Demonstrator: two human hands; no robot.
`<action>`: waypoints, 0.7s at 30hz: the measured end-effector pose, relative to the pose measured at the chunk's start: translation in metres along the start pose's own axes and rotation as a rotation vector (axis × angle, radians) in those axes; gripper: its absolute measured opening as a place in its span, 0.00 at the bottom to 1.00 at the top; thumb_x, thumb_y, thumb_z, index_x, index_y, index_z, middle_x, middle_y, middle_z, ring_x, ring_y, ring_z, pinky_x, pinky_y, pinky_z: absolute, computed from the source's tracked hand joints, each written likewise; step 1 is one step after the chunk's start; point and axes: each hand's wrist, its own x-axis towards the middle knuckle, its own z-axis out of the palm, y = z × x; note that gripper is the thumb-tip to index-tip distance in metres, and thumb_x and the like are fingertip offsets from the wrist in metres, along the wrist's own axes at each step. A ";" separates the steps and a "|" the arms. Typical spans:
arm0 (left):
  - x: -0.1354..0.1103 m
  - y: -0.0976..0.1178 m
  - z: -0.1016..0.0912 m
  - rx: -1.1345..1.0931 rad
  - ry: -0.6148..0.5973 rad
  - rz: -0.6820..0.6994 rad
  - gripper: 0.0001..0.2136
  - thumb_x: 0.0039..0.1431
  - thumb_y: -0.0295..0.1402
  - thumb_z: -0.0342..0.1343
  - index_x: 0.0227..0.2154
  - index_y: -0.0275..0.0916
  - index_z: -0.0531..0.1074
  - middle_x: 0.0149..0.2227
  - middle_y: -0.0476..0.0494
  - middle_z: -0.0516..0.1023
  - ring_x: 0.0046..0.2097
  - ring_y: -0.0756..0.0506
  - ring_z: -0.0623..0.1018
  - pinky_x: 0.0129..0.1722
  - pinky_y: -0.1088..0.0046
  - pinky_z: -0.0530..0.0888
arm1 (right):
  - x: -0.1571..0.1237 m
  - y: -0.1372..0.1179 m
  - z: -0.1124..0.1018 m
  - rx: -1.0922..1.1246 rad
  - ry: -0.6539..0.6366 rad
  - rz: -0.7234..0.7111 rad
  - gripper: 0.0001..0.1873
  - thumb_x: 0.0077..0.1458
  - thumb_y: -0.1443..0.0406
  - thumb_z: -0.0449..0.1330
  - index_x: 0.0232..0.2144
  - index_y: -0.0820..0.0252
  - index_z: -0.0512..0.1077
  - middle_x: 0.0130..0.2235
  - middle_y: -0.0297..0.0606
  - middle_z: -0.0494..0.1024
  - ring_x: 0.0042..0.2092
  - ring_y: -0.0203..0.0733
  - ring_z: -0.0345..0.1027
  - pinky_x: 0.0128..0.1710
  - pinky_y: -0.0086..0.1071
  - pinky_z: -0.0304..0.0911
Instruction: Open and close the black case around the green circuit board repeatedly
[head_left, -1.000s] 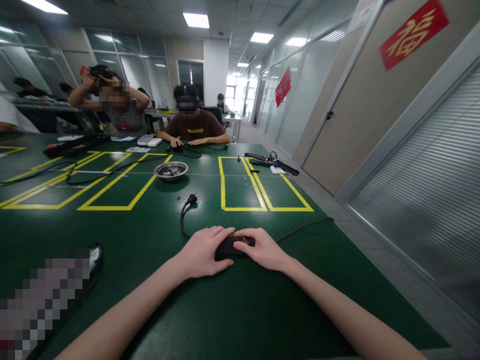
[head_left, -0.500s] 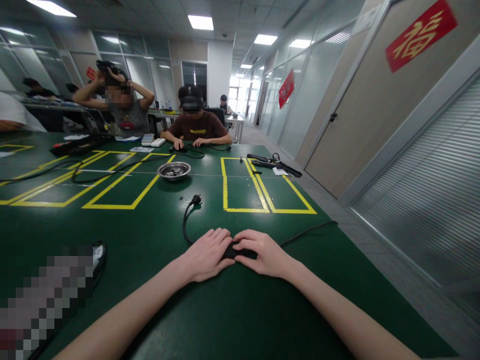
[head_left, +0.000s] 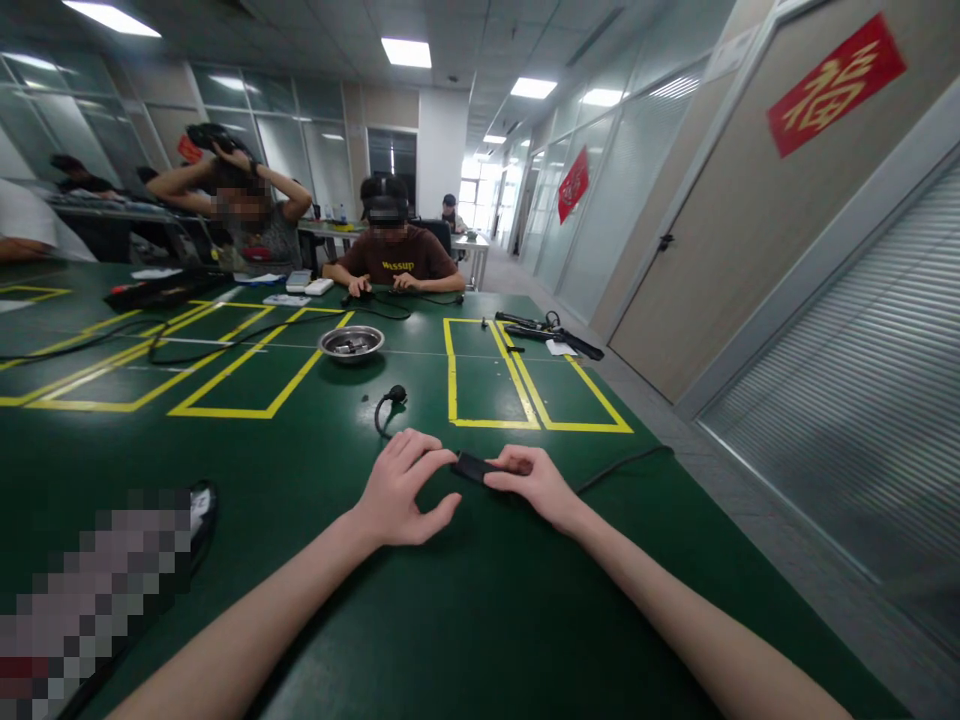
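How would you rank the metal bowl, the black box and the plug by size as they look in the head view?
1. metal bowl
2. black box, partly under the right hand
3. plug

We're in an office-type workrm: long green bench [head_left: 480, 620] w/ yellow tape boxes [head_left: 452, 375], glass partition walls [head_left: 600, 200], ceiling light panels [head_left: 406, 52], other people [head_left: 394, 262] seated opposite us.

Bright ceiling panels [head_left: 406, 52] light glass partitions [head_left: 622, 170] around the yellow-taped green table [head_left: 480, 620].
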 end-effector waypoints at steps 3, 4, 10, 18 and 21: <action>0.000 -0.002 0.001 -0.047 -0.092 -0.023 0.08 0.62 0.35 0.54 0.29 0.38 0.71 0.26 0.47 0.72 0.30 0.47 0.71 0.32 0.70 0.67 | 0.009 -0.007 -0.019 0.330 0.116 0.143 0.18 0.40 0.55 0.74 0.24 0.59 0.73 0.29 0.38 0.82 0.31 0.42 0.75 0.31 0.32 0.69; -0.001 -0.004 0.003 -0.071 -0.181 -0.045 0.09 0.62 0.34 0.54 0.26 0.39 0.70 0.23 0.49 0.71 0.28 0.48 0.70 0.30 0.72 0.65 | 0.012 -0.010 -0.028 0.404 0.169 0.147 0.17 0.40 0.56 0.74 0.26 0.60 0.75 0.30 0.39 0.83 0.32 0.42 0.76 0.32 0.31 0.71; -0.005 -0.013 0.015 -0.105 -0.495 -0.252 0.14 0.62 0.36 0.57 0.21 0.38 0.69 0.20 0.52 0.71 0.24 0.52 0.69 0.28 0.76 0.61 | 0.035 -0.011 -0.090 0.542 0.491 0.064 0.13 0.46 0.57 0.70 0.31 0.57 0.76 0.32 0.40 0.83 0.31 0.42 0.75 0.29 0.32 0.75; -0.005 -0.010 0.015 -0.121 -0.536 -0.305 0.16 0.63 0.38 0.56 0.21 0.38 0.69 0.20 0.52 0.72 0.24 0.52 0.71 0.29 0.76 0.63 | 0.057 0.014 -0.134 -0.383 0.928 -0.371 0.16 0.43 0.53 0.68 0.27 0.59 0.74 0.32 0.40 0.82 0.33 0.46 0.74 0.37 0.37 0.69; -0.005 -0.009 0.015 -0.121 -0.559 -0.334 0.16 0.64 0.38 0.55 0.21 0.38 0.69 0.20 0.52 0.73 0.24 0.51 0.71 0.29 0.76 0.64 | 0.059 0.030 -0.139 -0.808 0.861 -0.220 0.13 0.49 0.56 0.64 0.32 0.60 0.77 0.36 0.46 0.83 0.38 0.51 0.75 0.41 0.39 0.67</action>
